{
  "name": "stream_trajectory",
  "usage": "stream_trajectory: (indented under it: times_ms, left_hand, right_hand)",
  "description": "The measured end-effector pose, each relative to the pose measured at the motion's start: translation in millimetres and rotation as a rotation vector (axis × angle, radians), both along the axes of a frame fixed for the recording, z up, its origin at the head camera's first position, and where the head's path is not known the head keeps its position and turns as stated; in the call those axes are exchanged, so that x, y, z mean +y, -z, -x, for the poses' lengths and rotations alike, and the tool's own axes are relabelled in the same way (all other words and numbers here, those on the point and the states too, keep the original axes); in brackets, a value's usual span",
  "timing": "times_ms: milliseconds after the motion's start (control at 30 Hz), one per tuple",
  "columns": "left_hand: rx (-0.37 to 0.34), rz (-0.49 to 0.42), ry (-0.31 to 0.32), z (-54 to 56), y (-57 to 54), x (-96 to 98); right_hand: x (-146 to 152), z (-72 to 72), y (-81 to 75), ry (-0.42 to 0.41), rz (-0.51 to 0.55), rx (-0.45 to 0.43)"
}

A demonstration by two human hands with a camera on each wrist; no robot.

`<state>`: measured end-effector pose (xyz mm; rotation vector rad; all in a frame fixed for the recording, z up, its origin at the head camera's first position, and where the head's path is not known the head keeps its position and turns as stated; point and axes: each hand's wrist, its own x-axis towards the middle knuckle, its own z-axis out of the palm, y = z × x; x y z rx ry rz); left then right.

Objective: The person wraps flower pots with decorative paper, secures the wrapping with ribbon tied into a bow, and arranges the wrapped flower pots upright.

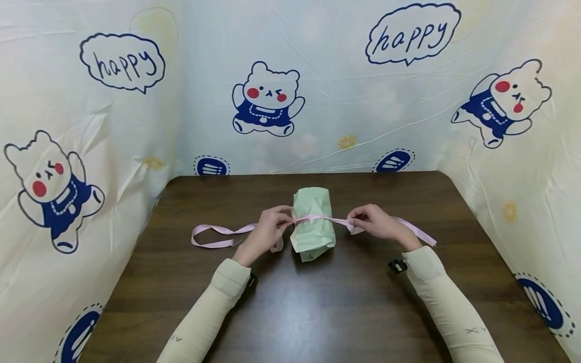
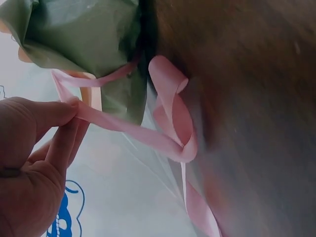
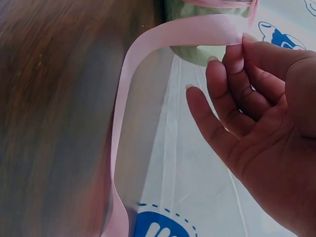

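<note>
A package wrapped in pale green paper (image 1: 313, 237) lies on the table, its long side running away from me. Around its middle passes a pink ribbon (image 1: 315, 218). At the package's left side my left hand (image 1: 269, 227) pinches the ribbon between thumb and forefinger; in the left wrist view the loose ribbon (image 2: 131, 132) runs from the fingertips to a curled loop. My right hand (image 1: 374, 222) pinches the other side, a little to the right of the package. From its fingertips the ribbon (image 3: 163, 35) bends down toward the table in the right wrist view.
The dark wooden table (image 1: 299, 312) carries a ribbon tail (image 1: 218, 245) looped at the left and another tail (image 1: 419, 233) behind the right wrist. A pale printed curtain (image 1: 327, 111) with bears surrounds the table's back and sides.
</note>
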<state>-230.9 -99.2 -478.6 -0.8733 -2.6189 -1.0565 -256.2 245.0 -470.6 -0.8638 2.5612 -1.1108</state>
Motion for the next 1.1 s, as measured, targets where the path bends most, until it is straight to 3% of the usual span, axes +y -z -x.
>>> stream_trajectory:
  times_ms: [200,400,533,667,767,867,1000,1100]
  left_hand:
    - [-0.039,0.047,-0.002,-0.9,-1.6,-3.7]
    - [-0.186,0.100,0.018,-1.0,-6.7,-7.2]
    - [-0.321,0.124,0.095,2.3,-12.8,-12.1]
    - [-0.403,0.112,0.188,4.2,-15.8,-22.1]
    - [-0.479,0.009,0.247,2.8,-20.0,-26.6]
    - [-0.534,-0.157,0.283,0.0,-26.1,-25.4]
    - [-0.492,-0.352,0.290,-1.9,-29.9,-19.8]
    - [-0.445,-0.481,0.258,-2.9,-30.3,-12.5]
  right_hand:
    - [2.8,2.8,5.1,-0.012,-0.011,0.000]
    - [-2.3,0.1,1.6,0.003,0.001,-0.011]
    - [-5.3,-3.1,-5.7,0.026,0.013,-0.024]
    - [-4.9,-4.3,-5.7,0.028,0.030,-0.031]
    - [-4.4,-5.2,-5.0,0.038,0.053,-0.020]
    - [-5.0,-5.8,-6.2,0.047,0.062,-0.009]
    - [-7.2,-6.5,-8.5,0.041,0.069,-0.011]
    - [-9.4,-7.1,-9.9,0.034,0.080,-0.016]
